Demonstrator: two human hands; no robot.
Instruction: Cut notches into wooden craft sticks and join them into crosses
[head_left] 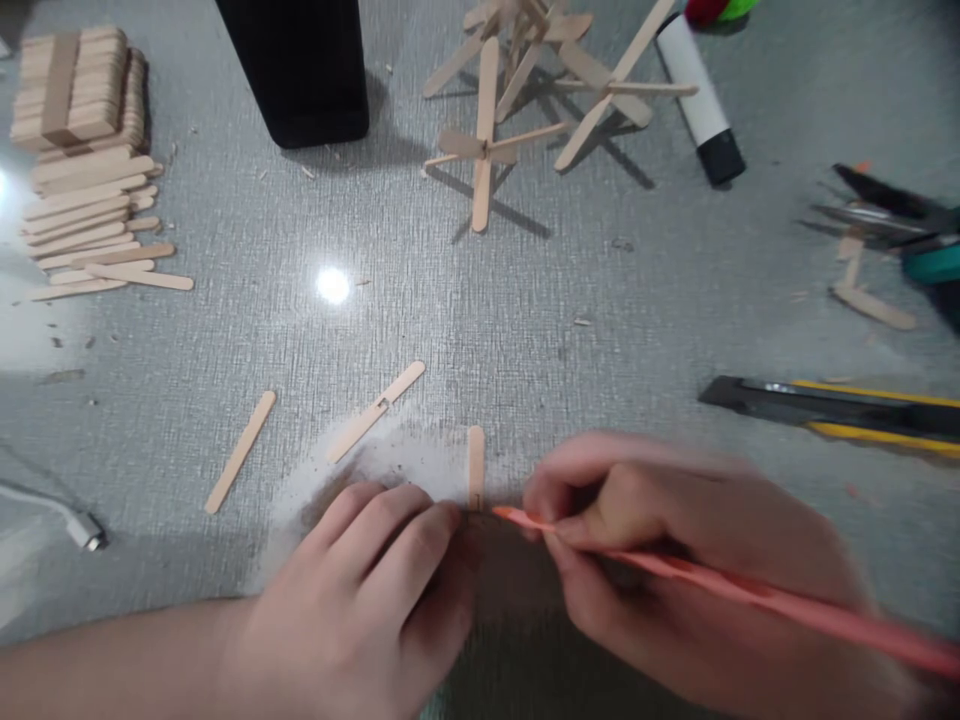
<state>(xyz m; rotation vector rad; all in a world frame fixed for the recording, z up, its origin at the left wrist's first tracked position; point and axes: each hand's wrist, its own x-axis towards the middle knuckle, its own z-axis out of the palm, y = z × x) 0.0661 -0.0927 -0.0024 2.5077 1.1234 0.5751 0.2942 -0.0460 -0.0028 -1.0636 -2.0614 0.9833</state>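
My right hand (660,560) is closed around an orange pencil (750,595), whose tip touches the near end of a short wooden craft stick (475,462) standing lengthwise on the grey table. My left hand (367,590) has its fingers curled and pressed down on the hidden lower end of that stick. Two more loose sticks lie just beyond: a longer one (376,411) angled up to the right and another (241,450) further left.
A stack of craft sticks (82,150) sits far left. A glued stick structure (525,90) stands at the back, next to a black box (300,65) and a glue stick (701,95). A yellow-black utility knife (832,410) and scissors (892,225) lie right. A white cable plug (82,528) is at left.
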